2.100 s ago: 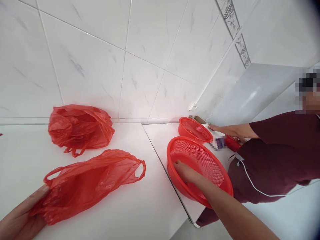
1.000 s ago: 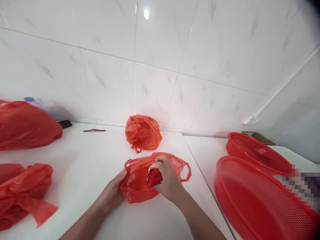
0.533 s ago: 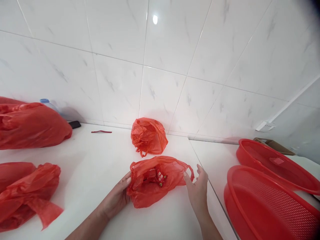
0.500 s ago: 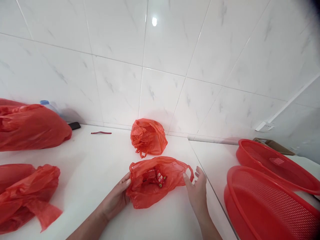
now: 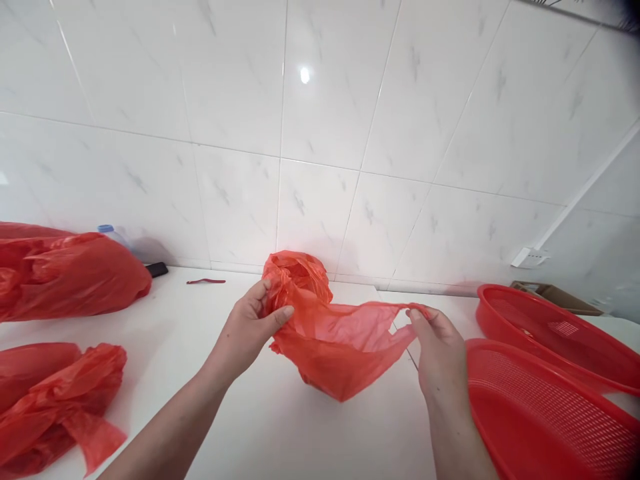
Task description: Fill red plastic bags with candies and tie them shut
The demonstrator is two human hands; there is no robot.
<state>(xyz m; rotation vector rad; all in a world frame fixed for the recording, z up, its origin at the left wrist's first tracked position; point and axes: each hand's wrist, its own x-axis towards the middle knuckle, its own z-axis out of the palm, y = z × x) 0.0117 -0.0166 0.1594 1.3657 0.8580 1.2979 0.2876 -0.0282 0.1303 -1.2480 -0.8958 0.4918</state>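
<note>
A thin red plastic bag (image 5: pixel 340 347) hangs stretched between my two hands, lifted just above the white counter (image 5: pixel 280 427). My left hand (image 5: pixel 250 327) pinches its left handle, fingers closed on the plastic. Gripping the right handle is my right hand (image 5: pixel 440 353), also closed. The bag sags in the middle with something small inside that I cannot make out. A bunched red bag (image 5: pixel 297 270) sits right behind it against the tiled wall.
Two red perforated baskets (image 5: pixel 540 413) (image 5: pixel 550 330) stand at the right. Full red bags (image 5: pixel 70 273) (image 5: pixel 55 400) lie at the left, with a blue-capped bottle (image 5: pixel 107 231), a dark phone (image 5: pixel 157 269) and a red strip (image 5: pixel 205 281) behind. A brown box (image 5: pixel 560 295) stands by the wall socket (image 5: pixel 527 257).
Both hands have taken the bag's handles and raised it off the counter, pulling it wide. Before that my right hand put a small red packet inside and let go.
</note>
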